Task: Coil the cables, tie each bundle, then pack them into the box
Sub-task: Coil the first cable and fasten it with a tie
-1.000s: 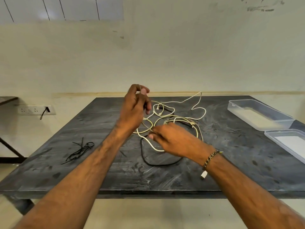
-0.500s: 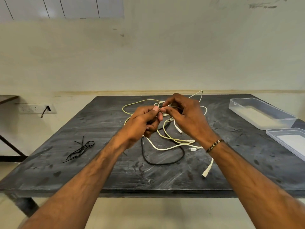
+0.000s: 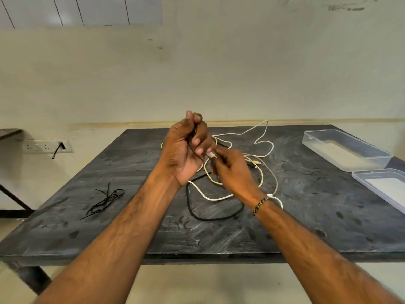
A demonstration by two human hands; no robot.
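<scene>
A tangle of white cables (image 3: 260,148) lies in the middle of the dark table (image 3: 109,163), with a black cable (image 3: 210,217) looping toward me under it. My left hand (image 3: 186,150) is raised above the tangle, fingers curled round a dark cable that runs up through the fist. My right hand (image 3: 230,170) sits just right of it and pinches a white connector end at the left hand's fingertips. A clear plastic box (image 3: 344,149) stands at the far right, apart from both hands.
The box's clear lid (image 3: 381,186) lies near the table's right edge. A bunch of thin black ties (image 3: 105,200) rests on the left side of the table. A wall socket strip (image 3: 46,146) with a plug sits behind at left.
My left hand has lifted and turned upright, its fist closed round the dark cable. My right hand has dropped lower and now pinches a white connector.
</scene>
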